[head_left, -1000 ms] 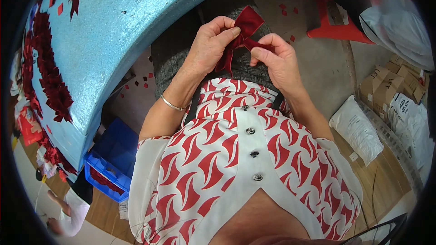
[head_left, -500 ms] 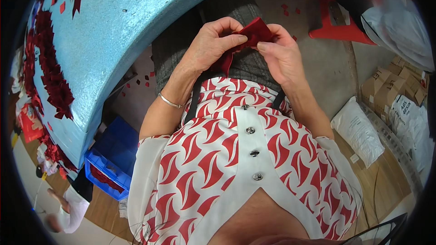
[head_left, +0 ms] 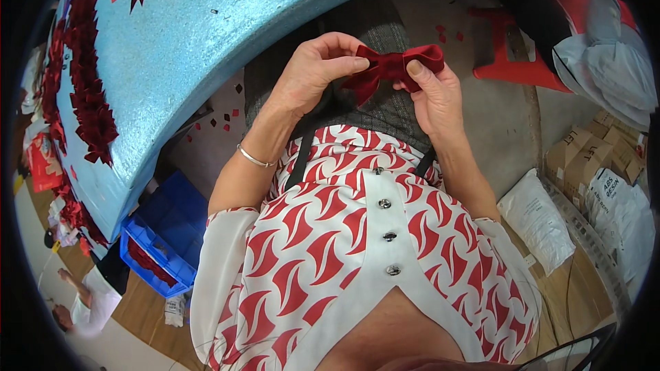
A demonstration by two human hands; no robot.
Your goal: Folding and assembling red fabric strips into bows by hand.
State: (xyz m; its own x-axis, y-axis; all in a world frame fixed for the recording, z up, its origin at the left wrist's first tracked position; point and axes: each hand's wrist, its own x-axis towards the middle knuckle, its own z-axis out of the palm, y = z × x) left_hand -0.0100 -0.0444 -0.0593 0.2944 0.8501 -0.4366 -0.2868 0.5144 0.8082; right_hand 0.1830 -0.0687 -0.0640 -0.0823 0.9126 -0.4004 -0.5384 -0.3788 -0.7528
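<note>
Above my lap I hold a dark red ribbon bow (head_left: 393, 66) between both hands. My left hand (head_left: 317, 72) pinches the bow's left loop, thumb on top. On the other side, my right hand (head_left: 438, 99) grips the right loop, its thumb pressed on the front and the fingers curled behind. A pointed ribbon tail hangs down from the bow's left part. The fingertips behind the fabric are partly hidden.
A blue table (head_left: 172, 48) curves along the left, with rows of dark red bows (head_left: 89, 89) on it. Below stands a blue bin (head_left: 161, 240) with red pieces. At right are a red stool (head_left: 512, 72), cardboard boxes (head_left: 581, 154) and a white sack (head_left: 540, 220). Another person (head_left: 93, 299) is at lower left.
The red ribbon has turned and spread out, so both loops of the bow now face up. My right hand has moved slightly right and down, onto the right loop.
</note>
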